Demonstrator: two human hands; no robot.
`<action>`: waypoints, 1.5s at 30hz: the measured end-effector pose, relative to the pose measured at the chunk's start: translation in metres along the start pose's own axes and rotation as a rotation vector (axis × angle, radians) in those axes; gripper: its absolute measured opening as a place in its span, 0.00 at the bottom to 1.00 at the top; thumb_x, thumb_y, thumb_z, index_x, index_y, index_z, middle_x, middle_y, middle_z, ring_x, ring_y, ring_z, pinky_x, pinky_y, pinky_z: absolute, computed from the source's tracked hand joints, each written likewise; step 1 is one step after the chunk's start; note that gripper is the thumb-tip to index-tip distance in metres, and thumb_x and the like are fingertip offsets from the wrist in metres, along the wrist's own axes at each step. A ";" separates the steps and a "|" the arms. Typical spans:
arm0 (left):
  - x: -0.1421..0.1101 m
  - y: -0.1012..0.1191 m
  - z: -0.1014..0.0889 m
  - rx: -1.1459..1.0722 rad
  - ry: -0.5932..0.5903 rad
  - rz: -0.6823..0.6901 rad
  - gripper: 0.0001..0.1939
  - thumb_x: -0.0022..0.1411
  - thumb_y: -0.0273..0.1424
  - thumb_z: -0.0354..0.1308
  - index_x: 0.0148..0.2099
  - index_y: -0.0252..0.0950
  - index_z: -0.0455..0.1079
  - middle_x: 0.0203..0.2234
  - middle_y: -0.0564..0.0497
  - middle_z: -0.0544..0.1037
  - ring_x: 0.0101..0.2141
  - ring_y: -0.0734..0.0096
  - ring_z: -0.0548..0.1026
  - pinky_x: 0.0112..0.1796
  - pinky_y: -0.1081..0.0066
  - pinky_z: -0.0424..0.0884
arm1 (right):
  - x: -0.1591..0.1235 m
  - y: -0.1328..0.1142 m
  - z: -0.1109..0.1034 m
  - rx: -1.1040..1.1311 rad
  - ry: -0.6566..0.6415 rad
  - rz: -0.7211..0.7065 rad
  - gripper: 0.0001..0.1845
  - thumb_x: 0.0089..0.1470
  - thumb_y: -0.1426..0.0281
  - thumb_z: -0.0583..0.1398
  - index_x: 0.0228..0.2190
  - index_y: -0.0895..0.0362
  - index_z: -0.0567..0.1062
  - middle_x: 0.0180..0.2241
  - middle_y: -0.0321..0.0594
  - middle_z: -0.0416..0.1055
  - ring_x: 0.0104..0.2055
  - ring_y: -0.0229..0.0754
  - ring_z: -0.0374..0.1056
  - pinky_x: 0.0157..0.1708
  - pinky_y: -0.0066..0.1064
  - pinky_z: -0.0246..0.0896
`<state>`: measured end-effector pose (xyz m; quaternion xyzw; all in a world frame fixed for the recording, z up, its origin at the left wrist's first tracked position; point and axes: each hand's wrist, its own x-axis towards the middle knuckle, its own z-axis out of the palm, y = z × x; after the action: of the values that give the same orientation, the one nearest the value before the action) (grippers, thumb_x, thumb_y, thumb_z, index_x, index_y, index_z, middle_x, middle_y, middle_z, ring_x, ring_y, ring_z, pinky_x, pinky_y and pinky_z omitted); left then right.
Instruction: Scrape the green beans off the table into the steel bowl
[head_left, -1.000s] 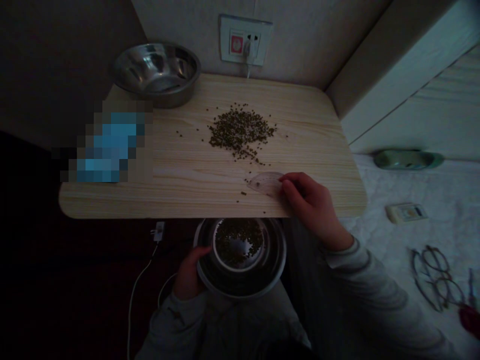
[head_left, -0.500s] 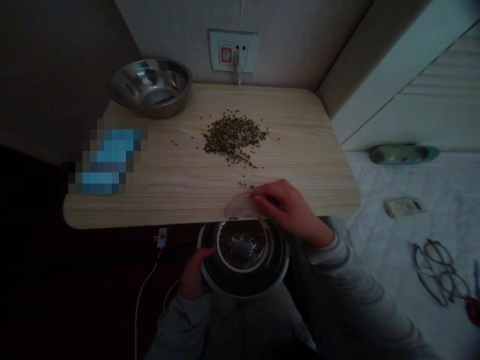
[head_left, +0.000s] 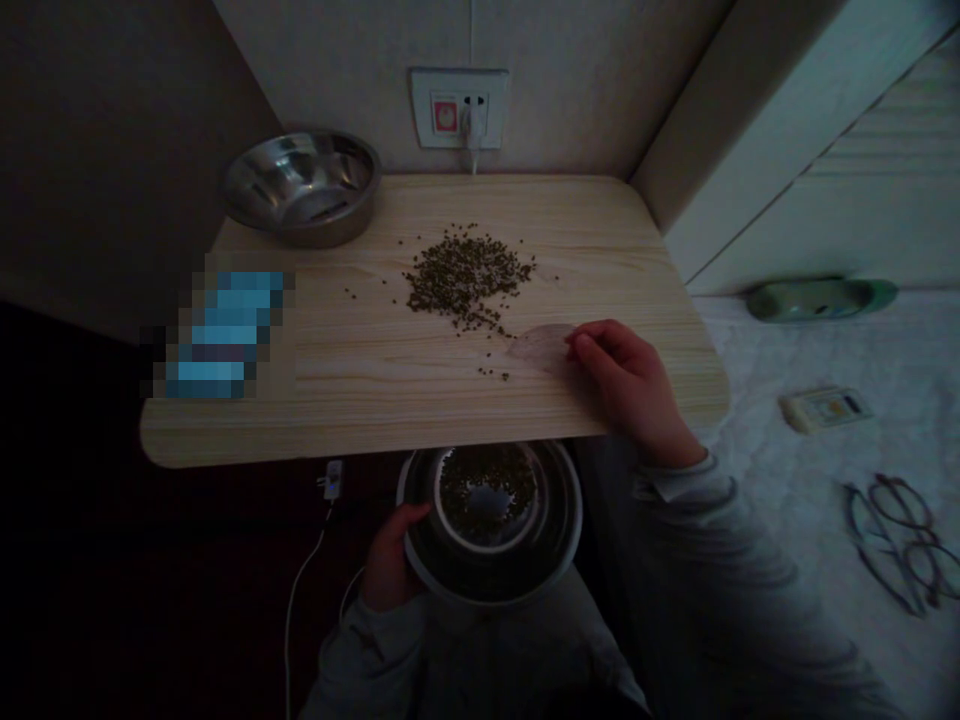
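Observation:
A loose pile of small dark green beans point(head_left: 466, 275) lies on the wooden table point(head_left: 330, 415), with a few strays around it. My right hand point(head_left: 634, 380) pinches a thin, see-through curved sheet point(head_left: 538, 347) just above or against the tabletop, to the right of the pile's lower tail. Below the table's front edge, my left hand point(head_left: 391, 560) grips the left rim of a wide metal basin point(head_left: 495, 585). Inside the basin sits a smaller round bowl point(head_left: 484, 548) with many of the same beans. Its far side is partly hidden by the table.
A steel bowl point(head_left: 307, 215) stands at the table's back left, with a blurred blue-screened device point(head_left: 229, 335) in front. Behind is a wall socket point(head_left: 459, 108) with a plug. Glasses point(head_left: 900, 540), a pale remote point(head_left: 825, 408) and a green object point(head_left: 817, 298) lie on the white bedding.
My right hand has moved the sheet from the table's front edge up and to the right, near the pile. My left hand keeps hold of the basin.

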<state>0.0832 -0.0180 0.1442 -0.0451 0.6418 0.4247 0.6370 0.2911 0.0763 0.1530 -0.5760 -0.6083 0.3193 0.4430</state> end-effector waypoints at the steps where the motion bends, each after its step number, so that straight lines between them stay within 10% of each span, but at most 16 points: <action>1: 0.000 0.000 0.000 -0.003 0.004 0.019 0.16 0.47 0.18 0.48 0.13 0.33 0.69 0.09 0.52 0.72 0.13 0.77 0.69 0.21 0.79 0.68 | 0.000 0.001 0.000 -0.014 0.010 0.007 0.08 0.51 0.66 0.52 0.29 0.57 0.67 0.24 0.34 0.64 0.27 0.33 0.61 0.28 0.26 0.55; 9: -0.001 0.003 0.006 -0.075 -0.093 -0.153 0.18 0.49 0.20 0.47 0.12 0.32 0.69 0.09 0.51 0.71 0.13 0.78 0.68 0.17 0.81 0.65 | -0.004 -0.007 0.003 -0.116 0.025 0.002 0.08 0.49 0.67 0.53 0.27 0.58 0.69 0.22 0.34 0.64 0.25 0.33 0.59 0.25 0.27 0.52; 19: -0.013 0.007 0.014 -0.015 -0.024 0.009 0.19 0.49 0.18 0.48 0.10 0.32 0.68 0.08 0.51 0.71 0.12 0.82 0.68 0.18 0.87 0.63 | -0.004 -0.006 0.001 -0.068 -0.040 -0.017 0.07 0.49 0.68 0.53 0.26 0.58 0.68 0.22 0.34 0.64 0.25 0.33 0.59 0.26 0.26 0.53; 25: 0.003 0.003 0.005 -0.089 -0.066 -0.240 0.20 0.52 0.20 0.44 0.13 0.28 0.70 0.09 0.47 0.72 0.12 0.76 0.69 0.16 0.82 0.65 | -0.005 -0.007 0.001 -0.075 -0.028 -0.011 0.06 0.48 0.69 0.53 0.25 0.58 0.68 0.21 0.33 0.63 0.24 0.32 0.58 0.25 0.25 0.52; 45: 0.015 -0.013 -0.001 -0.024 -0.118 -0.190 0.18 0.52 0.20 0.46 0.16 0.28 0.71 0.13 0.47 0.74 0.19 0.70 0.73 0.27 0.76 0.71 | -0.007 -0.007 0.000 -0.015 -0.017 0.016 0.06 0.48 0.70 0.53 0.24 0.58 0.68 0.20 0.32 0.62 0.23 0.31 0.57 0.23 0.24 0.51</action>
<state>0.0871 -0.0199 0.1253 -0.0883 0.5907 0.3721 0.7105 0.2880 0.0689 0.1585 -0.5813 -0.6097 0.3233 0.4310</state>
